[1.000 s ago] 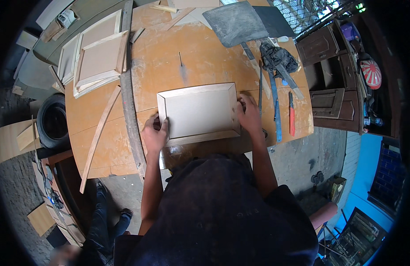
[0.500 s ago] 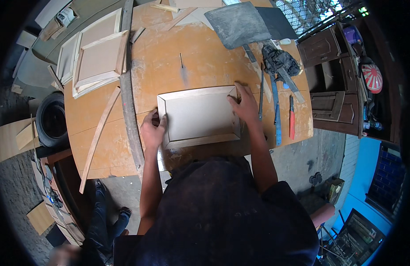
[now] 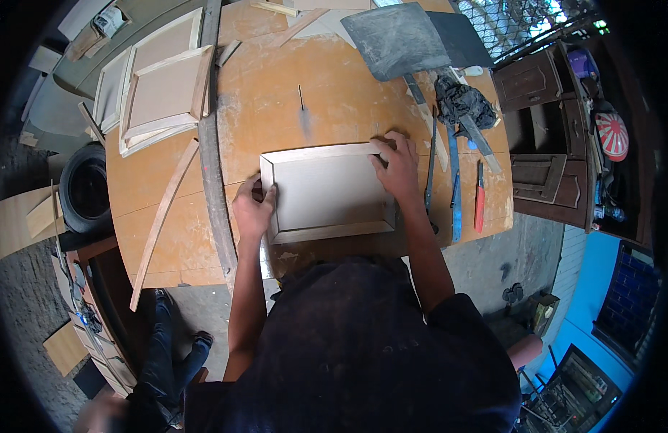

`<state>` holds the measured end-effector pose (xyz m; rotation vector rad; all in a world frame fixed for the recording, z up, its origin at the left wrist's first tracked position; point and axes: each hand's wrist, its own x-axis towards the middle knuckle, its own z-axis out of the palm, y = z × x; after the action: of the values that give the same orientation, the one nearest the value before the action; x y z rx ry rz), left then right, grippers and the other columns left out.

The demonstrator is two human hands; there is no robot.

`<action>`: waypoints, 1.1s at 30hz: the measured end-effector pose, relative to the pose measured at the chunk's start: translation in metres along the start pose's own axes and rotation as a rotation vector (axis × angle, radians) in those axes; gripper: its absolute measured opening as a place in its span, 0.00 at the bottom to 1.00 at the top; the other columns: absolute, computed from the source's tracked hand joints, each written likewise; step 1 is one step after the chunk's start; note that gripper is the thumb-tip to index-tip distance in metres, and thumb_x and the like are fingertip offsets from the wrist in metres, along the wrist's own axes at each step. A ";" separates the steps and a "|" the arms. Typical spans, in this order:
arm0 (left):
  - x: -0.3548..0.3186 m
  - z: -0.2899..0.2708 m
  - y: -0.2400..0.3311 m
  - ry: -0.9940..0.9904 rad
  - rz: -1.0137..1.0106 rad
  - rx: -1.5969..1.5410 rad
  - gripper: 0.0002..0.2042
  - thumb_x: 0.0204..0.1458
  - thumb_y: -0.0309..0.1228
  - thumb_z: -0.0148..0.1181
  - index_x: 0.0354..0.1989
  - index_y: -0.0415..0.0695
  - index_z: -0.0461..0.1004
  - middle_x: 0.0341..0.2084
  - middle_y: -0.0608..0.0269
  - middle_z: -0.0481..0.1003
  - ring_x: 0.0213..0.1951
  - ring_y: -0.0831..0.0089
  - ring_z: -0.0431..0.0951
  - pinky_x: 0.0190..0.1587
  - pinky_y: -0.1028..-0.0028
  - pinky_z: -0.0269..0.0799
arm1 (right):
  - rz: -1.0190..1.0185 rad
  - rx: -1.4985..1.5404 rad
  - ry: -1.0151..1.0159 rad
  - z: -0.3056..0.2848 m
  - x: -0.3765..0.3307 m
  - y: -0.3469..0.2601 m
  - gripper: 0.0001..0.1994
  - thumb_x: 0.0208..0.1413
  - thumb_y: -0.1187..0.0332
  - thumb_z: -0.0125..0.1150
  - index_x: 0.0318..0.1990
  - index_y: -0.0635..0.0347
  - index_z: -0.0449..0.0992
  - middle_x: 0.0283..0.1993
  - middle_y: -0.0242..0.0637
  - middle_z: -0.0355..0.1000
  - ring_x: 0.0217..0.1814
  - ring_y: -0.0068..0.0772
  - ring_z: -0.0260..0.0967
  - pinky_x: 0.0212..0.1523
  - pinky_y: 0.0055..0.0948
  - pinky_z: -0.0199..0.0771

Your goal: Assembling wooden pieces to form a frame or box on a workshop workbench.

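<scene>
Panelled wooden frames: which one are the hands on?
The lone frame in the picture's middle, left hand at its left side, right hand at its upper right corner; the other frames lie grouped at upper left.

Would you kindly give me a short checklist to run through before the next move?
1. Left hand on the framed panel's left edge: ok.
2. Right hand at its upper right corner: ok.
3. Red-handled tool clear of the panel: ok, lying apart to the right.
4. Long wooden strip fully on the table: not ok, its near end juts past the edge.
5. Panel's underside: cannot tell, hidden.
</scene>
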<state>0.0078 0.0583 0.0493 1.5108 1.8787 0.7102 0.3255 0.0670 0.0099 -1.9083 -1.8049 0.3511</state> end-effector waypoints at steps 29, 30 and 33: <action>0.003 0.008 -0.006 0.075 0.053 0.074 0.17 0.48 0.29 0.71 0.46 0.36 0.78 0.33 0.48 0.80 0.31 0.60 0.82 0.37 0.65 0.77 | -0.090 0.062 0.005 0.003 0.008 0.013 0.18 0.48 0.65 0.72 0.49 0.45 0.82 0.55 0.33 0.68 0.61 0.46 0.62 0.61 0.48 0.62; 0.003 0.008 -0.006 0.077 0.052 0.071 0.17 0.48 0.29 0.71 0.46 0.35 0.78 0.33 0.48 0.80 0.30 0.60 0.82 0.37 0.65 0.78 | -0.091 0.064 0.001 0.003 0.008 0.013 0.18 0.48 0.65 0.72 0.49 0.45 0.82 0.55 0.33 0.68 0.61 0.46 0.62 0.61 0.48 0.61; 0.002 0.006 -0.003 0.060 0.025 0.079 0.20 0.47 0.29 0.73 0.47 0.34 0.78 0.32 0.51 0.82 0.31 0.67 0.82 0.38 0.70 0.78 | -0.087 0.057 -0.008 0.003 0.007 0.014 0.18 0.48 0.65 0.71 0.50 0.45 0.81 0.56 0.33 0.68 0.61 0.46 0.61 0.61 0.48 0.61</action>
<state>0.0100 0.0596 0.0427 1.5812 1.9559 0.7070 0.3368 0.0742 0.0012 -1.7865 -1.8560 0.3767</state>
